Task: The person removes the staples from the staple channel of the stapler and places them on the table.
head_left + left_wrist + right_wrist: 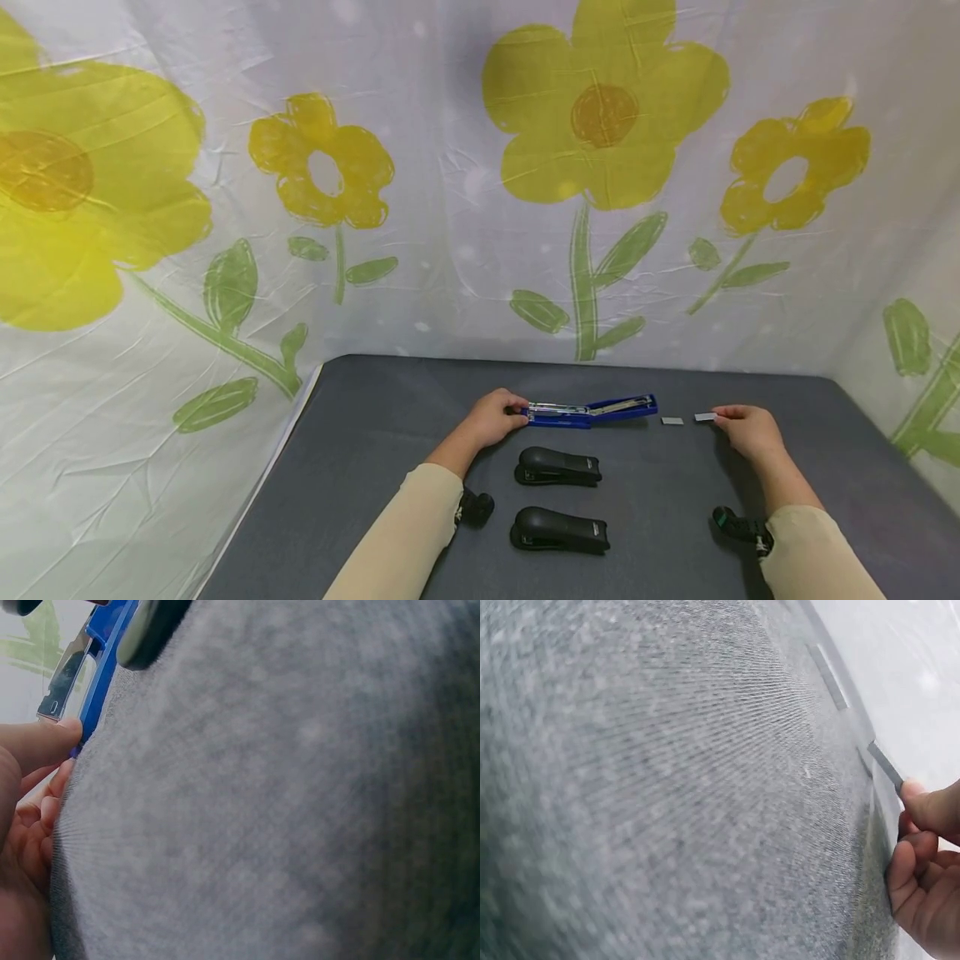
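A blue stapler (558,421) lies swung wide, its top arm laid out to the right and its metal channel showing. My left hand (497,417) grips its left end between thumb and fingers; the left wrist view shows the thumb on the blue stapler (97,694). Off to the right, my right hand (752,432) pinches a small grey strip of staples (704,417) by one end. In the right wrist view the held strip (886,766) appears raised off the table. A second staple strip (672,421) lies flat between the stapler and my right hand.
Two black staplers, one nearer (560,531) and one farther (558,467), lie in front of the blue one on the dark grey table (375,467). A white cloth (435,275) printed with yellow flowers hangs behind the table's back edge.
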A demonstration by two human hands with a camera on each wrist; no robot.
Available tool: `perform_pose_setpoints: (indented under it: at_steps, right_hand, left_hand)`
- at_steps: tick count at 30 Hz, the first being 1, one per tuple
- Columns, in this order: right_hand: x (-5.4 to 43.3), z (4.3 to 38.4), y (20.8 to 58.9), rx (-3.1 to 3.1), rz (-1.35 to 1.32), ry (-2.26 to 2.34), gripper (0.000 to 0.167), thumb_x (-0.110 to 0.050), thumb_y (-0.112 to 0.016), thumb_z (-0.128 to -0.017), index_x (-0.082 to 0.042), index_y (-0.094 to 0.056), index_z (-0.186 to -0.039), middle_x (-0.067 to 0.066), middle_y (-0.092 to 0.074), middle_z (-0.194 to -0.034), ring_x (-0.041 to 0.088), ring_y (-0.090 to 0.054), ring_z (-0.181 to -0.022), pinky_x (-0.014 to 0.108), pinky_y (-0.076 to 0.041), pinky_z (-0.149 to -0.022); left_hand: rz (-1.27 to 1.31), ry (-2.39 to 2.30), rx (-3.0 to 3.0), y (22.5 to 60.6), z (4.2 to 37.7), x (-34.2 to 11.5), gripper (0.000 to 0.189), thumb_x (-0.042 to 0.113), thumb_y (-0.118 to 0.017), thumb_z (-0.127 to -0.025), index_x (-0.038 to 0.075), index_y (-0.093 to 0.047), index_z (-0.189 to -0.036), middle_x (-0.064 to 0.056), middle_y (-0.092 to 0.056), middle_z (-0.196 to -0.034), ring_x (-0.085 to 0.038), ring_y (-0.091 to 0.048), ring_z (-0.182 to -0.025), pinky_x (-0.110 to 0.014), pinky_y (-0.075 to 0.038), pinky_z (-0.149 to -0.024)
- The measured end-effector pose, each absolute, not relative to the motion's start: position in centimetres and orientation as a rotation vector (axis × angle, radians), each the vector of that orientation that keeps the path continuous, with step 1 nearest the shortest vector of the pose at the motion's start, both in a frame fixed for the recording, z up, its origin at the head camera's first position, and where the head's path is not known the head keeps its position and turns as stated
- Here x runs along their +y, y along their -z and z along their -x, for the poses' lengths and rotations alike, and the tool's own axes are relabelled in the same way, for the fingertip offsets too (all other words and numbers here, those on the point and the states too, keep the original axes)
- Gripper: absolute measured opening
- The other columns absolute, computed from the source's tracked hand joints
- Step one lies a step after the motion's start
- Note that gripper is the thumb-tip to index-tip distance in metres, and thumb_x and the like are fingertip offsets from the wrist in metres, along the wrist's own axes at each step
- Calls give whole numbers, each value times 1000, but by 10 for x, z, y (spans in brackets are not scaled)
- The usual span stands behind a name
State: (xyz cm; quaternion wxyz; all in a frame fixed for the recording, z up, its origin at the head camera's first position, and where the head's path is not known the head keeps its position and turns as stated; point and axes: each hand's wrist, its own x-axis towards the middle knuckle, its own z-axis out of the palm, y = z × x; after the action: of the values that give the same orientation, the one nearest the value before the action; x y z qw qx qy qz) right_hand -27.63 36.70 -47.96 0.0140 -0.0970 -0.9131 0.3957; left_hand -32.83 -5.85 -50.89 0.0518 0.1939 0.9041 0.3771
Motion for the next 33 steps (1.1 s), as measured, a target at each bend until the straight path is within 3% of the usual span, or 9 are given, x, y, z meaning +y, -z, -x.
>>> perform_pose_setpoints:
  at_steps: [4, 8, 19, 24, 33]
  right_hand:
    - [365, 278, 476, -2887, 286, -1142, 35, -12, -53, -106, 16, -61, -125, 40, -52, -132, 52, -53, -113, 55, -46, -88]
    - [364, 279, 476, -2913, 296, -1106, 35, -12, -53, -106, 15, -61, -125, 40, -51, -133, 57, -49, -119, 62, -41, -95]
    - [362, 277, 474, -2950, 282, -1072, 36, -11, -54, -105, 16, -60, -127, 41, -51, -132, 59, -47, -120, 63, -42, -95]
    - [358, 270, 470, -2961, 243, -1053, 42, -13, -52, -106, 18, -52, -135, 43, -47, -137, 59, -46, -122, 63, -43, -95]
    - [308, 262, 433, -2869, 137, -1184, 51, -27, -48, -110, 8, -46, -147, 37, -48, -141, 51, -52, -120, 57, -49, -89]
  left_hand:
    - [-583, -1162, 2744, 506, 327, -58, 27, 15, -70, -100, 7, -73, -125, -2, -60, -103, -20, -57, -96, -42, -48, -89]
    - [-596, -1165, 2749, 504, 326, -58, 26, 15, -70, -99, 7, -74, -124, -2, -60, -102, -21, -57, -96, -42, -48, -90]
    - [-583, -1160, 2751, 503, 328, -58, 26, 16, -70, -100, 8, -74, -125, -2, -60, -103, -20, -57, -96, -41, -48, -90]
    - [-600, -1124, 2766, 507, 327, -56, 27, 17, -70, -99, 9, -74, -125, -3, -61, -105, -22, -59, -99, -42, -48, -91]
    - [-594, -1129, 2757, 507, 325, -57, 28, 15, -69, -100, 7, -73, -126, -4, -61, -106, -22, -58, -99, -43, -48, -91]
